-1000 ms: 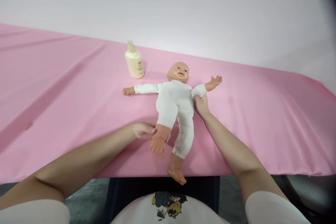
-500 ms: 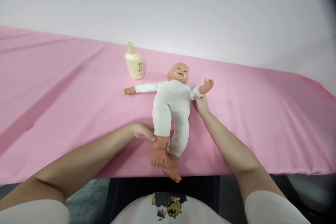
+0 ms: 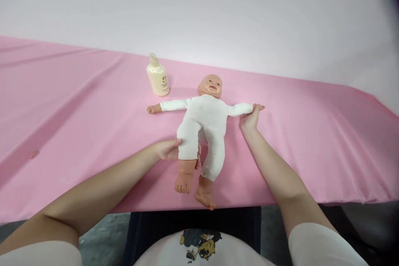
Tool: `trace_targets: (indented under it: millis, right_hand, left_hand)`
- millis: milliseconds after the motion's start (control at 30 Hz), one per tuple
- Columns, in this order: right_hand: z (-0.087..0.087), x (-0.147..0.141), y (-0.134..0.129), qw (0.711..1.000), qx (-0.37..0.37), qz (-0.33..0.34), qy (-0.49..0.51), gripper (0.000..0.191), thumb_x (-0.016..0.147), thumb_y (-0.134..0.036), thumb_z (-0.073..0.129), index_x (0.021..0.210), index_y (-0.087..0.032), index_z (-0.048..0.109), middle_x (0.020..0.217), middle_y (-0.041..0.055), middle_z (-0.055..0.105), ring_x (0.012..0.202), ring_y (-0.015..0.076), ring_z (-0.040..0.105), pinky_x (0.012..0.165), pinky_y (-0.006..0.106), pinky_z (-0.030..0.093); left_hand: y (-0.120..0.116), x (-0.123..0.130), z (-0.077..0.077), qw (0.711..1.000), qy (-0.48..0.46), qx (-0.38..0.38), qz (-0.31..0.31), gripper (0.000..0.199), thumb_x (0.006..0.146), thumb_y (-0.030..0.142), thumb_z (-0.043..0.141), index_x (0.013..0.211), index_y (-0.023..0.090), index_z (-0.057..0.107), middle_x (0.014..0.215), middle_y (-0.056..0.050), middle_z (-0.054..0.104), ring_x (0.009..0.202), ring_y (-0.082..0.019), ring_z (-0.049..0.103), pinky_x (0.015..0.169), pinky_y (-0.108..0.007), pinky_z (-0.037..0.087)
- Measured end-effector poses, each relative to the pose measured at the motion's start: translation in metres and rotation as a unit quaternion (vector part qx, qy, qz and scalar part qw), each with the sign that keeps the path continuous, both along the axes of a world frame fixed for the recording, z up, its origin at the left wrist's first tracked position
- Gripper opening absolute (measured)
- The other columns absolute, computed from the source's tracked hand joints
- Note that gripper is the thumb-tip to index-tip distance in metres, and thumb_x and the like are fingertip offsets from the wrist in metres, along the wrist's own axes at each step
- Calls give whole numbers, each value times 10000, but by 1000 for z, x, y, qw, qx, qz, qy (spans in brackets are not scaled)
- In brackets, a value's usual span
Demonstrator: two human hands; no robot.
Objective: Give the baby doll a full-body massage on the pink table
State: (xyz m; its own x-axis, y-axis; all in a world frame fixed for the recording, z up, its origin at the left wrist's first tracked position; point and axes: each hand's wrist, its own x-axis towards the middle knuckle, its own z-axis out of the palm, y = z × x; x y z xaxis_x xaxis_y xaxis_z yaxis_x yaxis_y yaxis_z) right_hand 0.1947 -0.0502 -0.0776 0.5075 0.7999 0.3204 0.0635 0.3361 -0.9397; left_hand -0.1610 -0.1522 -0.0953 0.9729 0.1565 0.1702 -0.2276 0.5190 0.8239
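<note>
A baby doll (image 3: 207,114) with a white cloth body lies on its back on the pink cloth, head away from me and arms spread. My left hand (image 3: 170,149) is wrapped round its lower leg on the left side, the thumb on top and fingertips showing past the inner edge. My right hand (image 3: 251,119) grips the doll's arm on the right near the wrist, thumb over the cuff; its other fingers are mostly hidden underneath. The doll's bare feet point towards me, close to the table's front edge.
A cream pump bottle (image 3: 158,78) stands upright beyond the doll's outstretched left-side arm. The pink cloth (image 3: 299,141) has folds at left and right. A small pinkish-brown piece (image 3: 34,154) lies far left. Behind the table rises a white backdrop (image 3: 199,16).
My right hand has slid outward along the doll's arm from near the elbow towards the wrist, and the arm now lies straighter. My left hand has closed further round the leg, which shifted slightly left.
</note>
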Motion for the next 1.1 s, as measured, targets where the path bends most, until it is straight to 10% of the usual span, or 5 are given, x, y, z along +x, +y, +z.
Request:
trace_targets:
  millis: [233,633,867,1100]
  right_hand:
    - [2,-2,4,988,5,-53,143,378,803,-433,547,1120,-230,506,960,25,616,813,147,642,820,376,595]
    - [23,-4,-10,986,-35,-79,141,334,946,-526,478,800,-226,455,633,-53,507,571,115,542,658,279,560]
    - [24,11,-46,983,-118,-131,-52,303,922,-367,477,1146,-189,578,1120,72,671,1068,154,639,1104,395,472]
    - [34,-3,-140,952,-201,-67,-220,681,871,-295,566,1495,-94,384,1617,175,359,1537,252,298,1313,468,152]
  left_hand:
    - [-4,4,0,997,-3,-47,55,730,787,735,634,1104,77,619,1052,-188,723,918,-294,697,818,-380,532]
    - [-2,10,16,992,44,-21,113,881,790,881,453,979,66,731,947,-187,722,903,-293,688,843,-379,564]
    - [-6,14,13,960,190,2,207,734,848,788,444,939,115,720,931,-185,738,900,-292,711,843,-370,578]
    - [-15,7,34,904,311,160,248,520,906,620,571,1093,152,701,1014,-133,755,1047,-287,691,984,-384,545]
